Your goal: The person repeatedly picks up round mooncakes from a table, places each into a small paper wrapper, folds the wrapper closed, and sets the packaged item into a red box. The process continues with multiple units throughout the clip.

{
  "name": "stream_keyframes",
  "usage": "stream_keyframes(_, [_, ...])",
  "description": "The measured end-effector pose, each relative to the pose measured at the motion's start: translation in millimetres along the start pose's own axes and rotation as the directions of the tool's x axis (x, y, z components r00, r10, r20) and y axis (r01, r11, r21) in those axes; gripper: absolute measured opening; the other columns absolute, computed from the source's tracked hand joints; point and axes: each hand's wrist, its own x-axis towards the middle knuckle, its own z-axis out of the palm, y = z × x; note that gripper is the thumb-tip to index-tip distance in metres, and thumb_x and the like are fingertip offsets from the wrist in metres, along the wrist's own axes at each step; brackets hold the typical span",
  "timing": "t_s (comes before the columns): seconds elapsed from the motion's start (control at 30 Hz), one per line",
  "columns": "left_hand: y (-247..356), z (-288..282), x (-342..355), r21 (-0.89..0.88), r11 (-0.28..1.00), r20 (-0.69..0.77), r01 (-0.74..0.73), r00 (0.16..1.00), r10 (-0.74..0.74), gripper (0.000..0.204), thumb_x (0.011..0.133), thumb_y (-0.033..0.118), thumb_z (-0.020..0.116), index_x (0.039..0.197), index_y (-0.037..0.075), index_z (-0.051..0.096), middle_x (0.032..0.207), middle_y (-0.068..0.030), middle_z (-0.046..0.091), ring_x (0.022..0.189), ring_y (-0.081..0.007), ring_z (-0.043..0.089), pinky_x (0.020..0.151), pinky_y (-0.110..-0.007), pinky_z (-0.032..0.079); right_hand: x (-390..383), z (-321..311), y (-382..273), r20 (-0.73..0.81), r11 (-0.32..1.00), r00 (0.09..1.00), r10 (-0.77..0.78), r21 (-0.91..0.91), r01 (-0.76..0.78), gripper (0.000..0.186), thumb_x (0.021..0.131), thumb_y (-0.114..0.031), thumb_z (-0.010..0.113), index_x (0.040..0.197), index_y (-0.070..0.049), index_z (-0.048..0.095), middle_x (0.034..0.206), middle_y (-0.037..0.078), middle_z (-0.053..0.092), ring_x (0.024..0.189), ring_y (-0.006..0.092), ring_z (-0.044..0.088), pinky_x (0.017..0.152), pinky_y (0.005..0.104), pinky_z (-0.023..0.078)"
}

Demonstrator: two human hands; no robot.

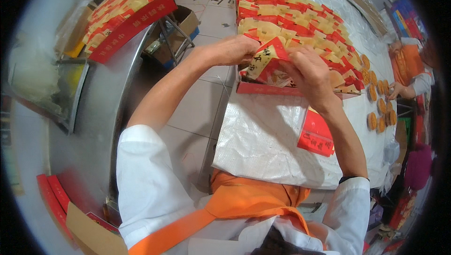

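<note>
My left hand (pixel 240 49) is closed on the left edge of a red-and-cream paper packet (pixel 266 63); its fingertips are partly hidden. On the packet's right side, my right hand (pixel 309 70) has its fingers curled around the edge. The packet is tilted over the near edge of a wide red box (pixel 272 88). Rows of similar filled packets (pixel 291 20) stand upright in that box. Below my right forearm, a few flat red-and-cream packets (pixel 315 132) lie on the white woven sheet (pixel 263 137). What is inside the held packet cannot be made out.
Round golden-brown pastries (pixel 372 93) sit on the table at right. Beyond them, a co-worker's hand (pixel 398 90) reaches toward the pastries. Another red box of packets (pixel 136 27) rests on the metal table (pixel 101 100) at left, near a clear-sided tray (pixel 47 90).
</note>
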Motion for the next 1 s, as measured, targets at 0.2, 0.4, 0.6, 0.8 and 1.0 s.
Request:
stream_keyframes(0.2, [1,0,-4,0.034,0.999,-0.042,-0.030,0.999,0.032,0.012,0.082,0.004,0.057,0.093,0.000,0.053,0.086,-0.0189,0.060,0.082,-0.0384,0.057,0.070,-0.041,0.047,6,-5,-7,0.275,0.965,0.933,0.233,0.054,-0.257,0.041,0.074,-0.005,0.074,0.110,-0.002,0.055,0.105,0.015,0.060,0.102,0.0307,0.055,0.089,0.0399,0.045])
stream_keyframes(0.4, [0,1,-2,0.023,1.000,-0.041,-0.014,0.999,0.015,0.013,0.083,0.005,0.058,0.094,0.001,0.053,0.088,-0.0186,0.061,0.085,-0.0386,0.058,0.072,-0.041,0.048,17,-9,-11,0.505,0.935,0.788,0.352,-0.146,-0.324,0.067,0.074,-0.013,0.074,0.133,-0.007,0.044,0.109,0.012,0.059,0.104,0.0312,0.051,0.089,0.0395,0.045])
stream_keyframes(0.6, [7,-1,-5,0.002,0.999,-0.033,0.052,0.998,-0.052,0.015,0.083,0.005,0.061,0.097,0.002,0.055,0.093,-0.0160,0.062,0.089,-0.0360,0.060,0.075,-0.040,0.049,8,13,-7,0.483,0.982,0.865,0.133,-0.181,-0.050,0.043,0.080,-0.011,0.062,0.121,-0.008,0.050,0.092,0.012,0.059,0.093,0.0277,0.053,0.081,0.0393,0.047])
stream_keyframes(0.8, [11,1,-5,0.139,0.990,-0.037,0.010,0.999,-0.005,0.016,0.084,0.011,0.061,0.085,0.000,0.050,0.081,-0.0148,0.055,0.079,-0.0343,0.056,0.068,-0.040,0.045,-5,19,-12,0.435,0.978,0.882,0.182,0.012,-0.208,0.034,0.087,-0.014,0.050,0.120,-0.018,0.057,0.100,0.011,0.058,0.099,0.0284,0.054,0.079,0.0394,0.048])
stream_keyframes(1.0, [10,8,-11,0.149,0.989,-0.079,-0.014,0.997,0.026,0.018,0.084,0.015,0.062,0.084,0.000,0.051,0.080,-0.0144,0.052,0.079,-0.0336,0.054,0.068,-0.040,0.043,-15,36,-13,0.593,0.979,0.779,0.203,-0.094,-0.183,0.030,0.090,-0.026,0.051,0.115,-0.012,0.061,0.098,0.011,0.062,0.088,0.0284,0.062,0.071,0.0388,0.051])
